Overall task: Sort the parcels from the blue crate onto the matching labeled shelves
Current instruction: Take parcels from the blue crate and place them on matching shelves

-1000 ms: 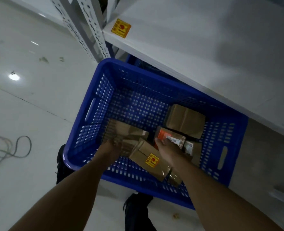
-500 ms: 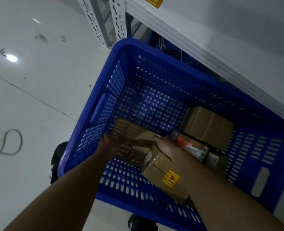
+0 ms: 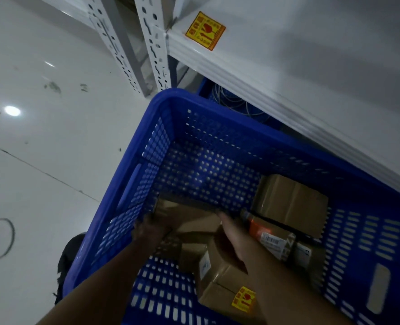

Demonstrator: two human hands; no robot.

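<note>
Since half a second ago the flat parcel (image 3: 189,216) has tipped up off the base of the crate (image 3: 161,146), its far edge now raised; the head has also lifted enough to bring the yellow sticker (image 3: 205,30) on the shelf (image 3: 311,55) back into view. The left hand (image 3: 149,228) holds the parcel's left edge, its fingers curled round it as far as the blur lets one tell; the right hand (image 3: 232,233) grips the right edge, fingers wrapped over the far corner. Two hands are probably used because the piece is wide and thin and would likely sag or twist if held from one side.

The parcel hangs toward the crate's left wall, over the near-left part of the base; the other parcels lie along the right. A big box (image 3: 290,202) sits toward the right end of the far wall; an orange parcel (image 3: 264,233) lies just in front of it. A stickered box (image 3: 217,292) rests at the near edge, partly under the right forearm, and bears the same yellow mark as the shelf.

The shelf stands just beyond the crate's far rim, presumably so that each carry is short. I judge the step in hand to be lifting this parcel clear to read it; no label shows on its visible face, so its shelf cannot be told yet.
</note>
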